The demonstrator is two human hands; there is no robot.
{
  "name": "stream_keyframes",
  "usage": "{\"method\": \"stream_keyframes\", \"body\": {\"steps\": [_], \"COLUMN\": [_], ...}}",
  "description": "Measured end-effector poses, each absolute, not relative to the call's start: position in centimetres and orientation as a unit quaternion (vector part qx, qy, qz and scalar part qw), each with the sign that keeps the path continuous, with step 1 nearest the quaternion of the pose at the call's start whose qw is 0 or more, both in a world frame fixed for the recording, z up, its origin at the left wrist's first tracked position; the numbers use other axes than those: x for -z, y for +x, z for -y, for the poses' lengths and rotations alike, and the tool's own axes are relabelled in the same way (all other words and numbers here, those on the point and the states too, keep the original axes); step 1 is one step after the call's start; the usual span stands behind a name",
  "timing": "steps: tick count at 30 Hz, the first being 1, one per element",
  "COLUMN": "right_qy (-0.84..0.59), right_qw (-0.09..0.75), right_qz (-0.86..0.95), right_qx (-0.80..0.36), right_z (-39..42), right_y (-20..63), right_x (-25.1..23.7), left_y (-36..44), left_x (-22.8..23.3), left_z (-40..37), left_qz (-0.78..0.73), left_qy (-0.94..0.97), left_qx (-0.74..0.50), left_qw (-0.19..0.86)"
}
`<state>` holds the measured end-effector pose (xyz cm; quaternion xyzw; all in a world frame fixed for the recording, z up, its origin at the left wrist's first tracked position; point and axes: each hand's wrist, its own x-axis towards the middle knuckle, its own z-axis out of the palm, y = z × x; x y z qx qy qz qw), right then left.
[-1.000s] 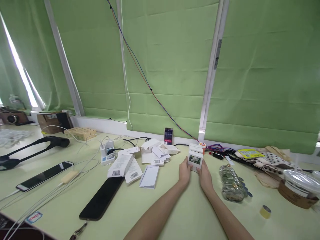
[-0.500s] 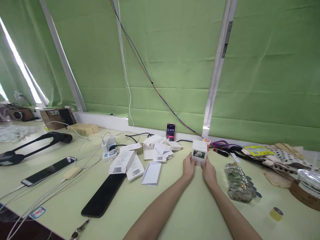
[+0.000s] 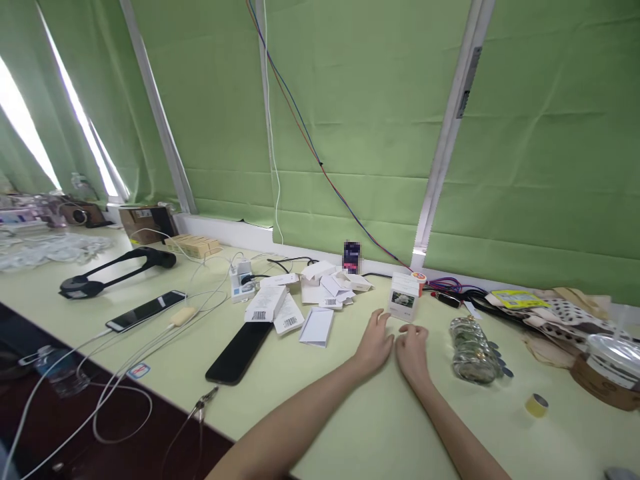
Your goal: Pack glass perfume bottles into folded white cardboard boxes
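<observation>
Your left hand [image 3: 375,341] and right hand [image 3: 413,350] rest close together over the pale table [image 3: 360,420], just on the near side of a small white box [image 3: 403,300] with a flower picture on its front. The box stands upright on the table near the wall, and neither hand has it gripped. Your left fingers are loosely bent and slightly spread, holding nothing, their tips right by the box's lower left corner; you cannot tell whether they brush it. Your right fingers curl inward more, also with nothing visible in them, just below the box's lower edge. Behind the box, partly hidden, sits a small orange tub [image 3: 419,278]. To your right lie a clear-wrapped bundle [image 3: 474,350], some dark discs [image 3: 503,363] beside it and a yellow roll of tape [image 3: 537,405]. To your left you have a white paper tray [image 3: 317,327], a heap of opened white cartons [image 3: 327,288], a carton with a barcode [image 3: 265,303] and a black phone [image 3: 240,353], whose far end that carton overlaps.
</observation>
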<state>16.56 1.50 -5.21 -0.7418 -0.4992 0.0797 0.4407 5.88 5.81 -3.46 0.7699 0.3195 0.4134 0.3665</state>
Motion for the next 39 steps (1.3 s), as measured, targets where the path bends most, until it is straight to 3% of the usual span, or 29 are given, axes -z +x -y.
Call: {"method": "stream_keyframes", "body": {"steps": [4,7,10,17,29,34,39], "right_qy": [-0.666,-0.606,-0.577,-0.576,-0.566,-0.569,-0.558], "right_qw": [0.413,0.393,0.378,0.403,0.423,0.490,0.580], "right_qz": [0.611,0.673,0.689,0.663,0.656,0.596,0.487], "right_qx": [-0.112,-0.158,-0.224,-0.258,-0.265,-0.285,-0.340], "right_z": [2.1,5.3,7.6,7.6,7.1,6.4,6.2], "right_y": [13.1,11.5,11.3,11.5,11.5,11.7,12.3], "right_x": [4.7,4.1,3.4,3.1,3.7,4.0,3.7], "left_y": [1.2,-4.1,-9.5,-14.5,-10.9,-5.5,-1.5], "left_x": [-1.2,-4.6,-5.6,-3.6,-4.5,-5.0,-2.5], "left_z": [-5.9,-7.6,-9.4,-11.7,-9.5,-7.3,-5.6], "left_qz": [-0.326,-0.510,-0.687,-0.825,-0.762,-0.631,-0.319], "left_qy": [0.820,0.753,0.635,0.527,0.577,0.681,0.539], "left_qx": [-0.438,-0.416,-0.335,-0.193,-0.268,-0.364,-0.511], "left_qw": [0.172,-0.015,-0.112,-0.064,-0.121,0.073,0.589]}}
